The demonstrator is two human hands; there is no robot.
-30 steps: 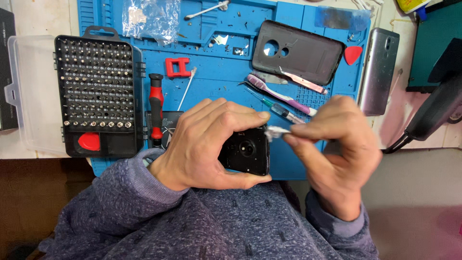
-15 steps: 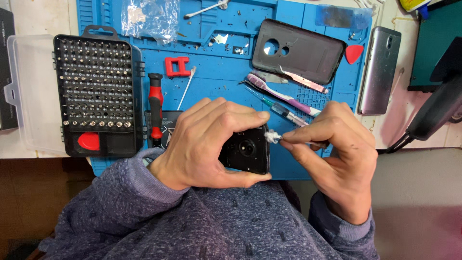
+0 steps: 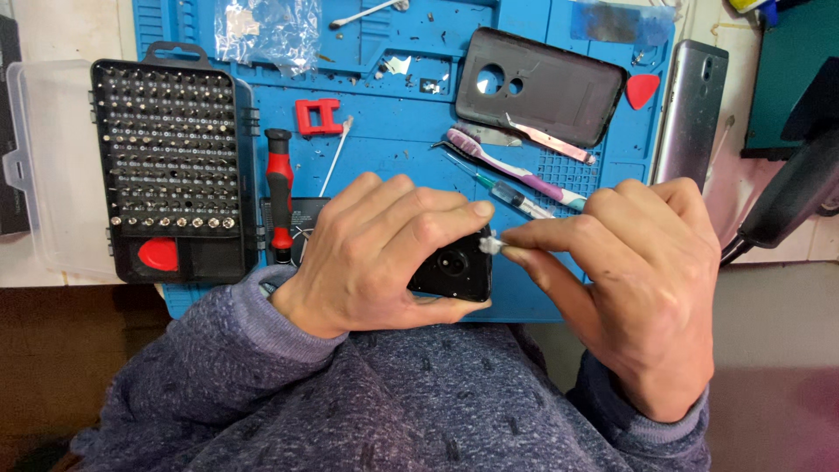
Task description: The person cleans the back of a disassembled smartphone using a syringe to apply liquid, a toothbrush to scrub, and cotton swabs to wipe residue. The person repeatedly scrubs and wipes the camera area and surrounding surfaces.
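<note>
My left hand grips a small black phone part with a round camera ring, held over the near edge of the blue work mat. My right hand pinches a small white swab tip between thumb and forefinger and presses it against the part's upper right corner. Most of the black part is hidden under my left fingers.
On the mat lie a dark phone back cover, a purple toothbrush, a syringe, a red pick, a cotton swab and a red-handled screwdriver. A black bit set case stands left, a silver phone right.
My right hand has shifted slightly left and down, bringing the white swab tip against the black part. My left hand keeps its hold.
</note>
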